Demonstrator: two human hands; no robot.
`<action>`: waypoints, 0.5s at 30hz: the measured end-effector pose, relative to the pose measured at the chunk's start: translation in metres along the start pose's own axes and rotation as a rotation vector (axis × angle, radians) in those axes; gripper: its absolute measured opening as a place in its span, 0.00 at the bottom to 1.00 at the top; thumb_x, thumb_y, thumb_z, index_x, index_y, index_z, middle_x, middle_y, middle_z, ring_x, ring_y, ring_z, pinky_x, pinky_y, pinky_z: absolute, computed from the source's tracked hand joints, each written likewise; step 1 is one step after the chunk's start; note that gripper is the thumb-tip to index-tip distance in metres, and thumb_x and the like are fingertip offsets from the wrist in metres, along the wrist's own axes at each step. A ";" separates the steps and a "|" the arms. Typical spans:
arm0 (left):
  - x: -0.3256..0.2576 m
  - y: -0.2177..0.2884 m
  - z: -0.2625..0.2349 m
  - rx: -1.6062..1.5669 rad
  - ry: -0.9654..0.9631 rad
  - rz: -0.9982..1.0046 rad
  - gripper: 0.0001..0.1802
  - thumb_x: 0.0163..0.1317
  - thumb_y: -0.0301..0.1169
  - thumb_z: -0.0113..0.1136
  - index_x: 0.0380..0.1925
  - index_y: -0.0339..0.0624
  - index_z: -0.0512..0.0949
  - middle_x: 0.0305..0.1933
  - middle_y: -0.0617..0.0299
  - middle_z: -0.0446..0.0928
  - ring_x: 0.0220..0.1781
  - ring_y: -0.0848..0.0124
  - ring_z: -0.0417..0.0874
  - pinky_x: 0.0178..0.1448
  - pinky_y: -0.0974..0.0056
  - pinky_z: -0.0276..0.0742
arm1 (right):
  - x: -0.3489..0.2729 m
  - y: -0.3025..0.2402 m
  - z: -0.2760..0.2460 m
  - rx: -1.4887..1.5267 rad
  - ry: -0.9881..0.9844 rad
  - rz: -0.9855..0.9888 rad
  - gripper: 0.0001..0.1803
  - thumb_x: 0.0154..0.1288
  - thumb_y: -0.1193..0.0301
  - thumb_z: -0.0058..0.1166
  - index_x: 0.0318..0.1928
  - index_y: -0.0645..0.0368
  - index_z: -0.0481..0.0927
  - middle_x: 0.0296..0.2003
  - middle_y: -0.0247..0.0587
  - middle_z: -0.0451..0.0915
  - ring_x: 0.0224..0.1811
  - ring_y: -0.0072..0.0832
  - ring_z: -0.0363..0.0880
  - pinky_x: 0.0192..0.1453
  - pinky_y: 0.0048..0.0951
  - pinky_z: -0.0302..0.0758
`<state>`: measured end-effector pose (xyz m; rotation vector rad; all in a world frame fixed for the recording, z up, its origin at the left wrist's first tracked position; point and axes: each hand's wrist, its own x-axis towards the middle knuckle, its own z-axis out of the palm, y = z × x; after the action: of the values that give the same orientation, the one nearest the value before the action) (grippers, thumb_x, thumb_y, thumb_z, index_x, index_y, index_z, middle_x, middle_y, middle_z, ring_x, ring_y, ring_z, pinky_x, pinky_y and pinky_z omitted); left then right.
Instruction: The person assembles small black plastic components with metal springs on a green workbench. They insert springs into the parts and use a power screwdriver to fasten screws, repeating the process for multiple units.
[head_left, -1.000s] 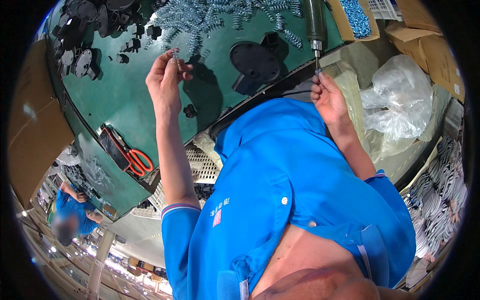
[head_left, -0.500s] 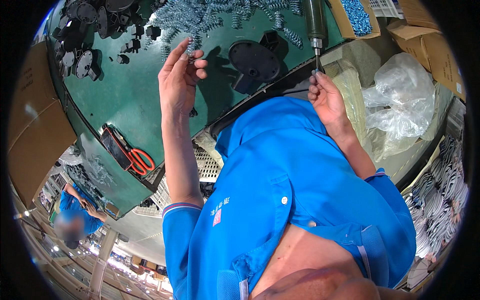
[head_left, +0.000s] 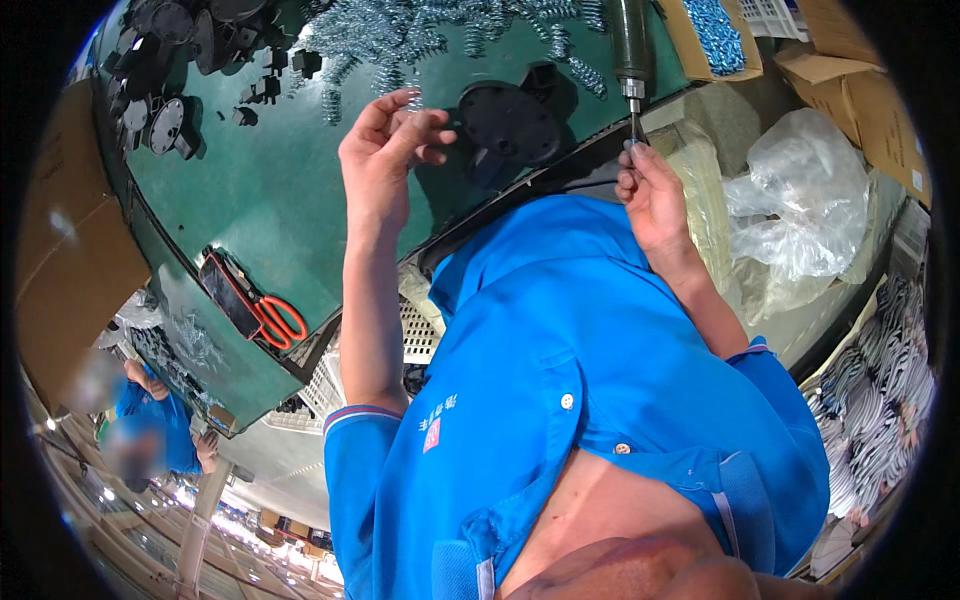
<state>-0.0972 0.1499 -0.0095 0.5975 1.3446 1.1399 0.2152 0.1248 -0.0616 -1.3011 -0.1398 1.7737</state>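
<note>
My left hand (head_left: 392,150) pinches a small coil spring (head_left: 415,100) between thumb and fingers, just above the green table. To its right on the table lies a black round-plated plastic part (head_left: 508,122), close to the table's edge. My right hand (head_left: 655,195) is closed at the tip of a hanging power screwdriver (head_left: 630,45). Its thumb and forefinger pinch a small bluish screw at the bit, mostly hidden by the fingertips. Beyond my left hand spreads a heap of coil springs (head_left: 390,40).
Black plastic parts (head_left: 170,125) pile up at the far left. Red-handled scissors (head_left: 280,322) lie beside a dark phone-like slab (head_left: 230,295). A carton of blue screws (head_left: 712,35) stands far right, near a clear plastic bag (head_left: 800,190). Another person (head_left: 160,420) sits at lower left.
My left hand has drawn back from the spring heap and moved right, toward the black part, with the spring in its fingers. My right hand stays at the screwdriver bit.
</note>
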 end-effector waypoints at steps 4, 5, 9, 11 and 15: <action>-0.004 0.003 0.008 0.081 -0.001 0.087 0.13 0.63 0.24 0.64 0.46 0.32 0.76 0.40 0.50 0.85 0.38 0.66 0.87 0.35 0.69 0.79 | -0.003 -0.016 0.015 -0.682 0.065 -0.580 0.11 0.68 0.77 0.58 0.50 0.63 0.76 0.34 0.35 0.79 0.32 0.16 0.74 0.34 0.18 0.72; -0.006 0.002 0.013 0.063 0.012 0.100 0.12 0.63 0.23 0.64 0.45 0.32 0.76 0.40 0.51 0.85 0.38 0.66 0.87 0.34 0.70 0.79 | -0.007 -0.026 0.025 -0.803 0.062 -0.842 0.12 0.68 0.79 0.57 0.51 0.65 0.75 0.33 0.34 0.79 0.32 0.14 0.74 0.34 0.17 0.73; -0.009 0.008 0.028 0.107 -0.017 0.130 0.11 0.62 0.21 0.64 0.44 0.32 0.76 0.40 0.52 0.85 0.39 0.69 0.87 0.36 0.72 0.80 | -0.019 -0.054 0.099 -0.809 -0.270 -0.752 0.14 0.66 0.79 0.60 0.51 0.65 0.77 0.34 0.32 0.78 0.33 0.13 0.75 0.36 0.16 0.73; -0.012 0.003 0.040 0.109 -0.030 0.182 0.11 0.62 0.20 0.65 0.44 0.32 0.77 0.38 0.55 0.85 0.38 0.73 0.86 0.35 0.73 0.79 | -0.002 -0.043 0.142 -0.774 -0.565 -0.662 0.18 0.62 0.79 0.64 0.52 0.65 0.78 0.34 0.32 0.78 0.33 0.13 0.76 0.36 0.15 0.73; -0.022 0.006 0.043 0.139 -0.012 0.139 0.09 0.60 0.18 0.65 0.42 0.33 0.81 0.36 0.63 0.84 0.34 0.80 0.80 0.37 0.74 0.77 | 0.019 -0.032 0.165 -0.892 -0.706 -0.413 0.05 0.61 0.79 0.62 0.38 0.65 0.83 0.31 0.34 0.81 0.33 0.19 0.80 0.35 0.21 0.76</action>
<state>-0.0546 0.1435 0.0136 0.8079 1.3976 1.1582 0.1001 0.2226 0.0157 -1.0055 -1.6152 1.7604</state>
